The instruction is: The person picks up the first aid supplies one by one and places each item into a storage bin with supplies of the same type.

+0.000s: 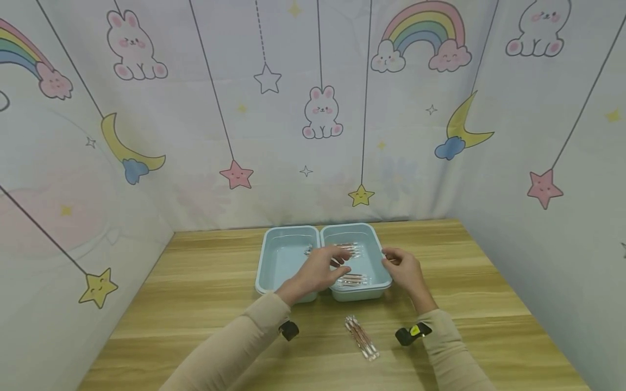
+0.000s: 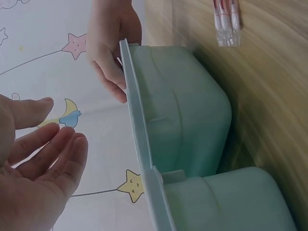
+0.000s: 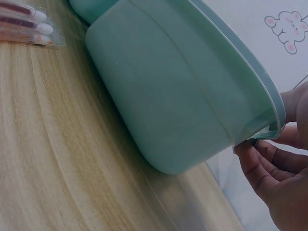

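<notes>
Two light-blue plastic bins stand side by side, the left bin (image 1: 285, 263) and the right bin (image 1: 370, 265). My right hand (image 1: 405, 269) holds the right bin's outer side; in the right wrist view its fingers (image 3: 257, 168) pinch the rim's lip from below. My left hand (image 1: 318, 270) hovers over the bins with loosely bent fingers (image 2: 43, 144) and nothing in them. Inside the right bin lie two groups of slim, clear-wrapped, pen-like sticks, a far group (image 1: 354, 250) and a near group (image 1: 353, 280), both partly behind the left hand.
A bundle of wrapped pen-like sticks (image 1: 362, 338) lies on the wooden table (image 1: 210, 320) in front of the right bin. Something small and shiny (image 1: 308, 250) shows inside the left bin. Patterned cloth walls (image 1: 274, 136) enclose the table at the back and sides.
</notes>
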`<state>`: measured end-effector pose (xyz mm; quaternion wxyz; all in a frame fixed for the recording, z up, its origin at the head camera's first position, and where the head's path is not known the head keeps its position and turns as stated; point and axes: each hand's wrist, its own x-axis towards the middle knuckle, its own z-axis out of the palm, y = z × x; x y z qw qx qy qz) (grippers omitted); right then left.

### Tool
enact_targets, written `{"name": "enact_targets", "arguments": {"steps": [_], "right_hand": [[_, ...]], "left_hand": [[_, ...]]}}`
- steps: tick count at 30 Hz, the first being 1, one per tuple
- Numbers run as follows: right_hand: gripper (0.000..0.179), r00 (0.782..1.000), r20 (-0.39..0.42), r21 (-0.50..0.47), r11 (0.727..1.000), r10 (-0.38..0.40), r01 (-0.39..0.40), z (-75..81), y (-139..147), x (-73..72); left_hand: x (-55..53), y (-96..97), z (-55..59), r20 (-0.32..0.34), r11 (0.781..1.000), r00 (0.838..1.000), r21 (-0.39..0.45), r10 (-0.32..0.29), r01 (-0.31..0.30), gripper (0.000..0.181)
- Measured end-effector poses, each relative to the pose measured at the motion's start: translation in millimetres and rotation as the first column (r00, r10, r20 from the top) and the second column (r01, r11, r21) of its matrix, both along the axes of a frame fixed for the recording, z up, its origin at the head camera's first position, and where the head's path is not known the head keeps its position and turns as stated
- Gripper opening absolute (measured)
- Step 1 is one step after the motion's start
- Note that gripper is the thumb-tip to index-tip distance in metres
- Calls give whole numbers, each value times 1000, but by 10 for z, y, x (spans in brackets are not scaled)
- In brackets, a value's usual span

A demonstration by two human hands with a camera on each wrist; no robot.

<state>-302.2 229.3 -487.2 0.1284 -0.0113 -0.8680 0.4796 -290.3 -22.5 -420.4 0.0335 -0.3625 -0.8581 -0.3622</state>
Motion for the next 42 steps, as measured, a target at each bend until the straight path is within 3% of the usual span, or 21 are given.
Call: {"name": "enact_targets", "arguments": {"steps": [7,15,20,27,32,36,42], "right_hand": [[31,1000,15,-8,1000,-5,5,3,1,3],[32,1000,22,-11,1000,-6,6,1,4,2],[31,1000,14,-16,1000,4,-4,-3,10,3],[30,1000,-1,-12,1000,4,-4,-4,13,-18],[29,1000,-2,-6,1000,4,-4,-1,15,-27],[29,1000,-4,-7,1000,1,-1,-7,16,-24],[30,1000,-2,-10,1000,9,-9,-22,18,-15]], "left_hand": [[63,16,-14,-13,998,998,-2,-61,61,24],[175,17,-39,-33,984,984,9,-178,178,22],[235,32,-87,-45,964,963,-10,-265,265,25],[310,80,-152,-47,929,932,-110,-360,354,23],[350,100,-186,-46,915,920,-142,-388,379,28],[359,107,-266,-84,906,913,-189,-399,379,32],[375,127,-365,-86,892,902,-218,-422,396,33]]}}
